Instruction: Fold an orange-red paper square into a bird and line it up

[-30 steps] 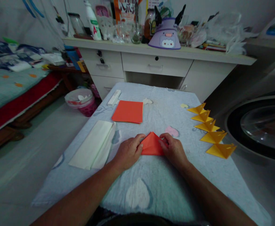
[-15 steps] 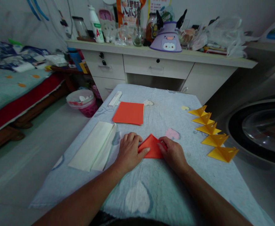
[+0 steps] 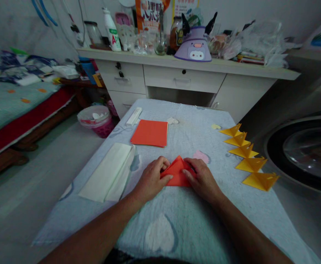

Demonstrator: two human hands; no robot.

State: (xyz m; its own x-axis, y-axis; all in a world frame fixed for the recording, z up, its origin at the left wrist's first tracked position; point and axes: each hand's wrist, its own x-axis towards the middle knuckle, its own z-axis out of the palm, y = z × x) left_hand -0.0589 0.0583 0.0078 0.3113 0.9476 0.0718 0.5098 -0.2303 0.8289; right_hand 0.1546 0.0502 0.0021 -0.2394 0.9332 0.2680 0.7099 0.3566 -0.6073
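The folded red-orange paper (image 3: 179, 176) sits at the near middle of the cloth-covered desk (image 3: 196, 128), its peak pointing away from the person. The left hand (image 3: 152, 177) grips its left side, thumb on the front face; the right hand (image 3: 203, 179) pinches the right side, the thumb likewise in front. Some fingers are hidden behind the paper, so their exact hold is hard to make out. Beyond lies a square red-orange stack (image 3: 150, 133); five yellow folded pieces (image 3: 260, 181) line the right edge.
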